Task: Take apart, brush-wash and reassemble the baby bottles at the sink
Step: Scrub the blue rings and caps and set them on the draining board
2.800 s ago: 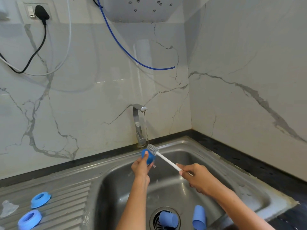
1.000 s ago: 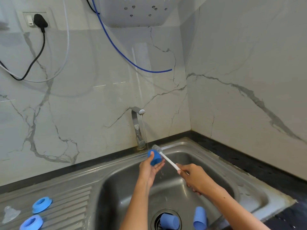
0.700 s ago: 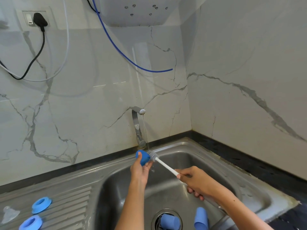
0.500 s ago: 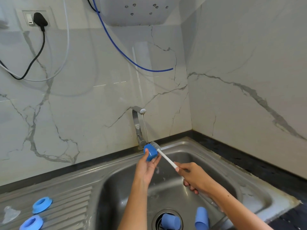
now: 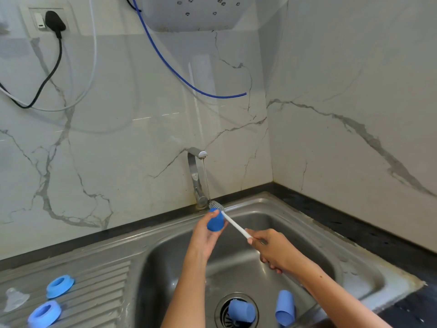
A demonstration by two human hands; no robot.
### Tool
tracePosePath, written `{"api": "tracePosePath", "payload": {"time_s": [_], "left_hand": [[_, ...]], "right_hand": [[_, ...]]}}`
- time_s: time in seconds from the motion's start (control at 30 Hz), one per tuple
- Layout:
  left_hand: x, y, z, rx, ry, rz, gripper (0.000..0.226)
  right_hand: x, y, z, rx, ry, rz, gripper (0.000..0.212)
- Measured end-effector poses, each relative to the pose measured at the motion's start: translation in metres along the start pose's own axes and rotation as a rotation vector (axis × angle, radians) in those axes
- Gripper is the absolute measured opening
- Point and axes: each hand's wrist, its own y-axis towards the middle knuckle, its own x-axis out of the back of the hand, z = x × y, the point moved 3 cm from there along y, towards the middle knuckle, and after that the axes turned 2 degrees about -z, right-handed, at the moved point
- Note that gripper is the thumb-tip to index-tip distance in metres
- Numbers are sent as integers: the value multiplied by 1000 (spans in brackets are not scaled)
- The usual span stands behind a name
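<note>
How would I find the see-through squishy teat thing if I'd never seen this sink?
Start at the steel sink and go to its ribbed draining board on the left. At the board's far left edge lies the clear teat, next to two blue rings. It is the only colourless, see-through piece; everything else is blue.

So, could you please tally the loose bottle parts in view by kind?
Blue plastic caps: 3
Blue screw rings: 2
Clear silicone teat: 1
White-handled bottle brush: 1
Total: 7
</note>
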Motion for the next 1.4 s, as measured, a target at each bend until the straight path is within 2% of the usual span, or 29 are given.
{"api": "tracePosePath", "payload": {"time_s": [0.1,0.3,0.4,0.53,0.63,0.77,0.87,0.97,1.13,1.3,1.4], "left_hand": [[-3,-3,2,-51,124,-37,9],[12,3,-8,-166,145,-183,12],[14,2,-6,-118,180,-146,12],[16,4,1,-112,301,-123,32],[15,5,3,-191,409,-153,44],[14,-1,-9,-362,515,-307,47],[18,-2,-13,-446,649,-360,54],[17,-3,-9,-468,816,-345,63],[2,-8,1,-484,934,-222,59],[9,-12,-10,-541,811,-316,46],[9,-11,-6,-536,855,-296,41]], "right_hand": [[4,-1,1,-4,19,10,39],[16,-11,3,36,10,21,36],[22,-13,-2,26,-9,17,35],[20,-7,-4,16,-44,-33,36],[16,-1,-1,22,-78,-39,37],[19,-8,0,40,-122,-8,29],[19,-13,-3,44,-146,13,22],[18,-11,-6,61,-194,-8,34],[11,-6,1,121,-294,-63,40],[9,-14,3,121,-299,0,35],[11,-18,2,124,-345,-5,36]]}}
